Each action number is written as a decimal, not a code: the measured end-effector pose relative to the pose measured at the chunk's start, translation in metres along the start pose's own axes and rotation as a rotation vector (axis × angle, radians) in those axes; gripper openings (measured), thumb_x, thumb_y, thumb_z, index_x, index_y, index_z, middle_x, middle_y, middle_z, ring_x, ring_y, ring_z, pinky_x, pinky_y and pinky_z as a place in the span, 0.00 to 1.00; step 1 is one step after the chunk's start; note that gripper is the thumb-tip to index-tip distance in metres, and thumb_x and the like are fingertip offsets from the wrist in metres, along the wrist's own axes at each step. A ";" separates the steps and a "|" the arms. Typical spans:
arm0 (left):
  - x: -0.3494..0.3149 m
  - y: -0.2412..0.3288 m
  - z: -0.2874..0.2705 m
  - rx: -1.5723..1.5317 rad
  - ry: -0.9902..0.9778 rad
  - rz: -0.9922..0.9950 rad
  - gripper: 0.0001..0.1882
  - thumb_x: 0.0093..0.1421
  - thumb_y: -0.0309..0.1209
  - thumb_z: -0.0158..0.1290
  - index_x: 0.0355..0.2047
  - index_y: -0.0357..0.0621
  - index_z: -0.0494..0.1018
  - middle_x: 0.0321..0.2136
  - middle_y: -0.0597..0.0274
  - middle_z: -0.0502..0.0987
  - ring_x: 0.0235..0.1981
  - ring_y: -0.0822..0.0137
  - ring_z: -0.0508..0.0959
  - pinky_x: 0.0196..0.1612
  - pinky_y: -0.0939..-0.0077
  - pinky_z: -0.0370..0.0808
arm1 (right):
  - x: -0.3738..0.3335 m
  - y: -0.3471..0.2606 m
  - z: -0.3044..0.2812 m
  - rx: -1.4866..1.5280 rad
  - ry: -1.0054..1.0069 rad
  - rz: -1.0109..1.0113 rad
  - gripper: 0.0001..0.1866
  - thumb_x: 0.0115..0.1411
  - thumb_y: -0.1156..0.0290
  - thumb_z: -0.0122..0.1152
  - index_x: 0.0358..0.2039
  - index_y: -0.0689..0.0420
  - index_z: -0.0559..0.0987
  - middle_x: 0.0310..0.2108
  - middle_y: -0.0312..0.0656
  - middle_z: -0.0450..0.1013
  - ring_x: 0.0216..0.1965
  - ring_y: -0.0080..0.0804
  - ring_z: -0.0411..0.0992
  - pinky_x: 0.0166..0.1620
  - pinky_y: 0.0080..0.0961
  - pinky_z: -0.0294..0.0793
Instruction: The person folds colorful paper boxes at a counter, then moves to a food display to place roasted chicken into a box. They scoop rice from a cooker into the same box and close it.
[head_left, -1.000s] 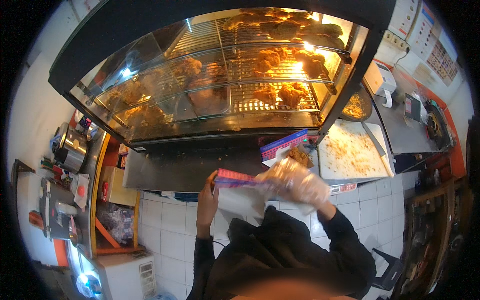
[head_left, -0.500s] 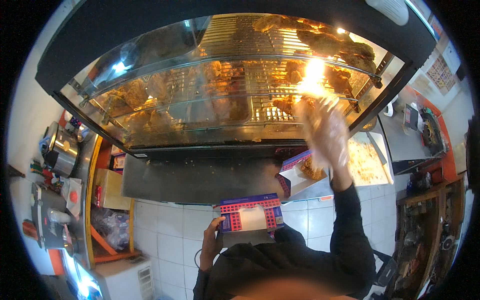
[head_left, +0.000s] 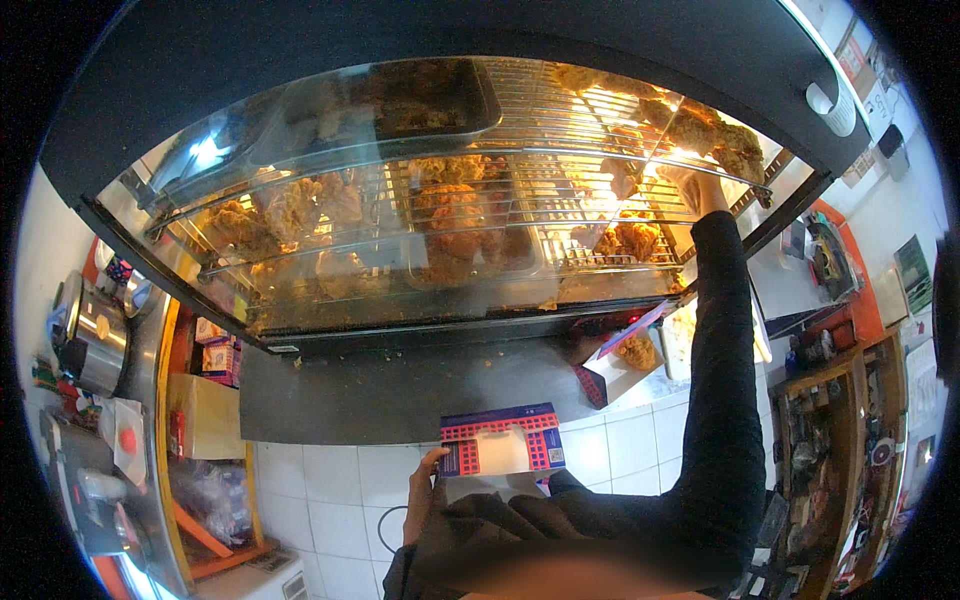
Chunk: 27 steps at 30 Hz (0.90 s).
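My left hand grips the left side of a blue and pink-red checked cardboard box, held close to my body. My right arm reaches up and forward into a glass-fronted warming cabinet. There my gloved right hand is at the right end of the wire racks, close to fried chicken pieces. Bright lamp glare and the rack hide its fingers, so I cannot make out whether it holds anything. To the left of my right sleeve stands an open box with a fried chicken piece in it.
A dark metal counter runs below the cabinet. Inside, metal trays and racks hold more chicken. A white board with crumbs lies partly behind my right arm. Shelves stand left, a wooden cabinet right.
My right hand has moved up and deeper into the cabinet, away from above the open box. My left hand still holds its box near my body. The view has shifted slightly.
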<state>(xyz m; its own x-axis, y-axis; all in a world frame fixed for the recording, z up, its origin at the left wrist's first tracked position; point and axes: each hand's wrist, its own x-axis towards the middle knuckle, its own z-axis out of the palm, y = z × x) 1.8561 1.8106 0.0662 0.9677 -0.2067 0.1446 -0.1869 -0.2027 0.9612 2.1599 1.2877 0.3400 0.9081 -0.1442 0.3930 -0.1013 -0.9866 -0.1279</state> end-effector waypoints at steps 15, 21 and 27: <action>0.044 -0.013 -0.008 0.077 -0.006 0.064 0.26 0.58 0.14 0.47 0.57 0.44 0.62 0.47 0.49 0.74 0.46 0.60 0.79 0.48 0.66 0.76 | 0.003 0.041 0.009 0.266 0.012 -0.395 0.21 0.57 0.71 0.61 0.52 0.52 0.75 0.47 0.35 0.75 0.47 0.34 0.72 0.52 0.27 0.71; 0.046 0.007 0.030 0.030 0.306 0.339 0.22 0.65 0.23 0.44 0.60 0.40 0.57 0.47 0.47 0.71 0.45 0.59 0.78 0.49 0.67 0.76 | -0.040 -0.024 -0.037 0.185 0.081 -0.471 0.26 0.56 0.64 0.64 0.55 0.52 0.70 0.53 0.40 0.69 0.53 0.31 0.68 0.56 0.31 0.68; 0.058 0.034 0.047 0.059 0.374 0.231 0.22 0.65 0.24 0.39 0.60 0.36 0.58 0.55 0.44 0.65 0.54 0.59 0.71 0.57 0.65 0.69 | -0.138 -0.074 -0.079 0.019 0.276 -0.450 0.35 0.51 0.60 0.70 0.57 0.55 0.66 0.48 0.48 0.68 0.49 0.46 0.71 0.51 0.40 0.73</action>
<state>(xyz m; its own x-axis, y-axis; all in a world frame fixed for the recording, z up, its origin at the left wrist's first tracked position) 1.8985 1.7471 0.0960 0.8923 0.1053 0.4391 -0.4038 -0.2488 0.8803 2.0106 1.3750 0.3669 0.7193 0.2761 0.6375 0.2836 -0.9544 0.0934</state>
